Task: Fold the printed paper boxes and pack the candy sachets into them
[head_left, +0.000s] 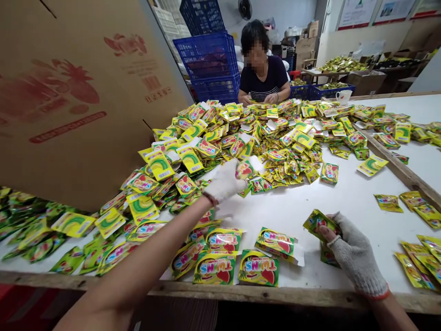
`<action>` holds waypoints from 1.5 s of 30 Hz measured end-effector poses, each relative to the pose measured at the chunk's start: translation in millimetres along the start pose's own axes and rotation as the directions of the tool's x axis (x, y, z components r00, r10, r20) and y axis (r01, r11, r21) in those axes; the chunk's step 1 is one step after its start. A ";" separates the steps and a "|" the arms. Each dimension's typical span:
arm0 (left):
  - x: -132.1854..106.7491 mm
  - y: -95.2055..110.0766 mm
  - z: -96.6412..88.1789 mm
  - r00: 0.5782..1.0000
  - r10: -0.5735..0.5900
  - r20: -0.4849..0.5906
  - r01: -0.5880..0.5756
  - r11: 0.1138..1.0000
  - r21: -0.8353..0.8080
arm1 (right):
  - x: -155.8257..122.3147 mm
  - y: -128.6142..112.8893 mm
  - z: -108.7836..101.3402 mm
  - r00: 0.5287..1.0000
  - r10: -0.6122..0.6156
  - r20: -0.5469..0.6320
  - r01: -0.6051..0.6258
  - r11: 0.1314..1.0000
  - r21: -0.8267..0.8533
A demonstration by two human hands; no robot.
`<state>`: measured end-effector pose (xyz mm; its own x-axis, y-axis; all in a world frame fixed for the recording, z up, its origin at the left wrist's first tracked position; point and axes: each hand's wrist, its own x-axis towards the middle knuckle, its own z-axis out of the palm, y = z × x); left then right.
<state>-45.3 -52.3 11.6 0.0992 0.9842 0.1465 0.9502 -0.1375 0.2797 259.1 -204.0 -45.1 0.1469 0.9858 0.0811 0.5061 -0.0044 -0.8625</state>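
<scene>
Pile [275, 138]: yellow-green packets heaped on the white table [344, 197].
Left hand [225, 183]: at the pile's near edge, gloved fingers pinching one packet [245, 169].
Right hand [351, 253]: nearer than the pile, thumb and fingers clamped on a small stack [319, 221].

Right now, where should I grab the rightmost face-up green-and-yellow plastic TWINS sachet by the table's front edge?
Probably pinch its right edge, from the right: the sachet lies flat, a neighbouring sachet crowds its left, bare white table shows on its right.
</scene>
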 end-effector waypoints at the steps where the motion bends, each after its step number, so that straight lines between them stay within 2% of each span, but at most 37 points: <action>1: -17.7 17.2 2.1 0.992 0.124 -0.014 -0.124 0.992 -0.006 | -1.9 -6.3 0.4 0.998 -0.013 -0.053 0.015 0.999 0.043; 3: -53.6 48.8 7.9 0.951 0.308 -0.011 -0.307 0.951 0.030 | -5.1 -18.8 2.9 0.989 -0.016 -0.149 0.036 0.991 0.127; 5: -83.5 72.3 14.9 0.915 0.402 0.028 -0.402 0.916 -0.005 | -7.3 -27.5 5.6 0.984 -0.007 -0.178 0.041 0.981 0.190; 7: -102.1 86.2 22.2 0.893 0.449 0.038 -0.446 0.892 -0.069 | -8.9 -30.2 5.3 0.991 -0.007 -0.132 0.036 0.976 0.216; 9: -109.7 93.0 29.0 0.880 0.475 0.016 -0.470 0.874 -0.122 | -10.0 -29.1 -0.1 0.999 -0.008 -0.031 0.014 0.978 0.210; 11: -110.4 96.4 34.6 0.869 0.494 -0.009 -0.489 0.857 -0.162 | -10.1 -28.3 -9.7 0.997 -0.010 0.074 -0.004 0.983 0.184; 14: -108.0 100.7 38.4 0.868 0.496 -0.017 -0.488 0.846 -0.215 | -7.3 -32.8 -25.6 0.985 -0.044 0.169 0.025 0.994 0.111; 16: -107.5 103.7 37.9 0.881 0.474 -0.008 -0.461 0.854 -0.242 | -4.6 -37.5 -32.2 0.980 -0.066 0.186 0.055 0.996 0.068; 19: -108.4 106.0 36.3 0.903 0.429 0.021 -0.407 0.870 -0.279 | -1.6 -40.7 -34.7 0.981 -0.088 0.173 0.074 0.993 0.090; 21: -109.3 105.2 37.3 0.904 0.426 0.039 -0.397 0.870 -0.294 | 0.0 -40.0 -34.4 0.969 -0.083 0.232 0.057 0.991 0.118; 23: -110.3 103.1 40.2 0.886 0.462 0.038 -0.433 0.853 -0.290 | 2.5 -39.4 -34.8 0.944 -0.066 0.325 0.029 0.993 0.117; 25: -110.9 101.1 43.9 0.845 0.535 0.014 -0.515 0.820 -0.248 | 5.6 -40.4 -35.2 0.927 -0.050 0.372 0.021 0.996 0.082; 28: -110.7 99.4 47.9 0.781 0.624 -0.026 -0.621 0.772 -0.135 | 8.5 -43.7 -33.4 0.933 -0.049 0.356 0.058 0.998 -0.016; 30: -109.7 98.7 48.3 0.772 0.634 -0.037 -0.635 0.767 -0.095 | 7.2 -44.4 -31.1 0.947 -0.062 0.315 0.079 0.996 -0.044; 32: -108.6 97.5 47.1 0.777 0.629 -0.045 -0.630 0.771 -0.092 | 3.7 -42.6 -29.7 0.939 -0.071 0.335 0.068 0.997 0.020; 34: -107.7 96.2 45.2 0.778 0.626 -0.046 -0.627 0.773 -0.096 | -0.2 -39.0 -29.9 0.915 -0.045 0.402 -0.017 0.989 0.149; 36: -107.6 95.3 44.2 0.765 0.642 -0.043 -0.643 0.761 -0.089 | -3.0 -35.9 -30.5 0.905 0.008 0.426 -0.105 0.973 0.205; 38: -108.1 95.2 45.2 0.735 0.677 -0.038 -0.677 0.731 -0.083 | -4.0 -35.3 -29.6 0.927 0.027 0.373 -0.084 0.987 0.137; 40: -108.7 95.6 47.8 0.714 0.699 -0.045 -0.700 0.709 -0.087 | -4.0 -37.3 -27.0 0.950 -0.017 0.311 0.013 1.000 0.014; 42: -109.3 95.8 50.8 0.723 0.688 -0.063 -0.691 0.718 -0.087 | -4.0 -40.5 -23.4 0.960 -0.057 0.274 0.075 0.995 -0.058; 45: -110.3 96.3 53.5 0.757 0.649 -0.082 -0.654 0.754 -0.070 | -4.9 -43.2 -18.4 0.980 -0.053 0.193 0.073 0.993 -0.098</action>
<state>51.1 -168.1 -28.4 0.6673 0.6465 0.3697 0.6306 -0.7546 0.1815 252.1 -211.7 1.0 -0.0467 0.9985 0.0291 0.5961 0.0512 -0.8012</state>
